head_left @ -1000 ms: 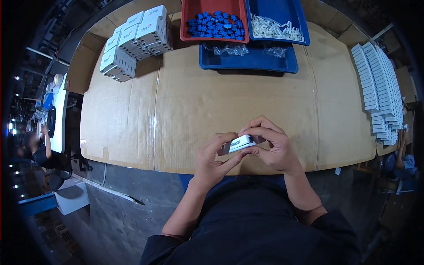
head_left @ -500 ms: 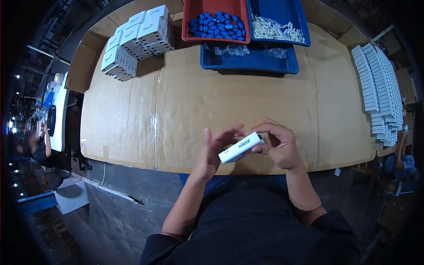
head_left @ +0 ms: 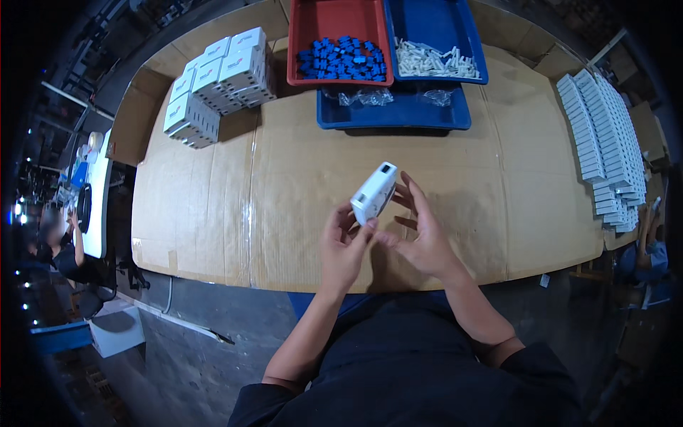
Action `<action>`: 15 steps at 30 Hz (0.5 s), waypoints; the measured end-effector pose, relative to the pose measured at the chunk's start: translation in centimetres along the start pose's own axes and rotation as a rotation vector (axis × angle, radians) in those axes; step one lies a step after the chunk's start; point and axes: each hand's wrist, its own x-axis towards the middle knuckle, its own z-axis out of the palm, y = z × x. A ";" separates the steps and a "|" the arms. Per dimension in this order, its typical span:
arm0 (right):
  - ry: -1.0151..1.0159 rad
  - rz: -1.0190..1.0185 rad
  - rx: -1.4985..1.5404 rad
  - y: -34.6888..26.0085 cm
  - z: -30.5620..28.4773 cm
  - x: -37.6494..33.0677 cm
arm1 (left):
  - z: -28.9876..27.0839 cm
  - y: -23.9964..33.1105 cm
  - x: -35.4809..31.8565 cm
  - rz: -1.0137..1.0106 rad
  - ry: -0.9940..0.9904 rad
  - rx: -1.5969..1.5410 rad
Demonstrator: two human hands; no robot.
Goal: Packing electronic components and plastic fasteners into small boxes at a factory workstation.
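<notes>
A small white box (head_left: 375, 193) stands tilted above the cardboard-covered table (head_left: 284, 185), its long side pointing up and away from me. My left hand (head_left: 343, 245) pinches its lower end between thumb and fingers. My right hand (head_left: 421, 235) is just to the right of the box with its fingers spread apart; its fingertips lie close to the box's side, holding nothing.
At the far edge stand a red tray of blue parts (head_left: 340, 57), a blue tray of white parts (head_left: 435, 60) and a lower blue tray with clear bags (head_left: 395, 114). Stacked white boxes (head_left: 217, 82) sit far left; flat white cartons (head_left: 605, 149) line the right. Another person (head_left: 60, 242) sits at left.
The box passed from my right hand into my left. It swung from lying flat between both hands to standing tilted, and my right hand's fingers opened.
</notes>
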 end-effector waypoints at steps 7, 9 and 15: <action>0.067 -0.126 0.133 0.3 -2.1 0.8 | 0.7 0.6 -1.5 0.160 -0.225 0.356; 0.035 -0.177 -0.119 0.4 -3.7 1.1 | -0.1 0.4 -2.2 0.096 -0.171 0.377; 0.250 -0.155 -0.226 4.6 -11.1 0.3 | -0.1 -2.8 -3.5 0.055 -0.231 0.375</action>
